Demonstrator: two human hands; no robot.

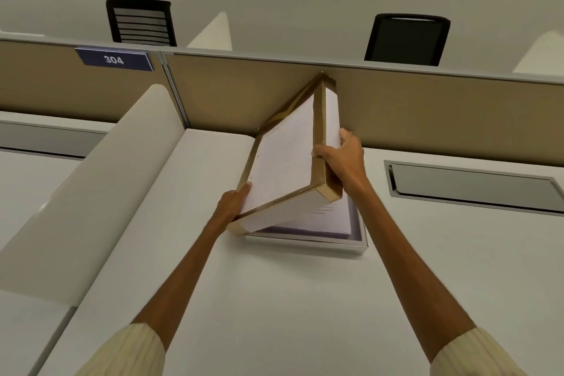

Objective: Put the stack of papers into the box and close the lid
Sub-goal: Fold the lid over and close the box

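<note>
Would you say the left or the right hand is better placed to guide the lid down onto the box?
Probably the right hand: it grips the raised upper edge of the tilted lid and can swing it down. The left hand holds the lower corner near the box, acting more as a pivot.

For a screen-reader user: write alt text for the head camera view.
Both hands hold a white, gold-edged box lid tilted over an open box of papers on a white desk: left hand at its lower edge, right hand on its side. Behind stand a tan partition and two black chairs.
</note>
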